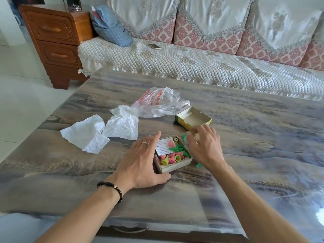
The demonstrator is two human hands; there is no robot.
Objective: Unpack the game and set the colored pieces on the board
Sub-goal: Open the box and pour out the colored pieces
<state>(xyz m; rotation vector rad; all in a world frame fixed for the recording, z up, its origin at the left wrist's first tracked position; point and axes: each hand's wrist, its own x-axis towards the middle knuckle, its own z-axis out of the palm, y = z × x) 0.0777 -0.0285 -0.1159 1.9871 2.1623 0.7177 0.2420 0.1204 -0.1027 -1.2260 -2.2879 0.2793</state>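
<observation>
My left hand [142, 161] lies flat against the box tray [175, 166], fingers straight & spread along its left wall, thumb stretched along the tray's near edge on the table [245, 137]. Ring on one finger, dark bead bracelet [112, 187] on that wrist. Not curled round the tray, just pressing/bracing it.

My right hand [204, 146] hovers at the tray's right side, palm down, fingers loosely bent & a bit apart. Can't tell if fingertips pinch anything; something pale shows under them, unclear what.

Tray sits mid-table, near me, open top. Inside: pile of colored pieces [172, 156], small cone shapes in pink, green, yellow, heaped toward the near & right part. A printed paper slip [164, 146] lies in the far-left part of the tray. 2 green pieces are out on the table: one [184, 137] just past the tray's far-right corner, one [198, 165] by my right wrist.

Box lid [193, 118], yellow/green, lies open side up further back & to the right, apart from the tray. No board visible to me.

Clear plastic bag [160, 102] w/ red print behind the tray, crumpled white paper [103, 133] to the left. Sofa [192, 58] beyond the table w/ a phone [154, 46] & a blue striped cloth bundle [110, 27] on it; wooden drawer cabinet [56, 42] at left.
</observation>
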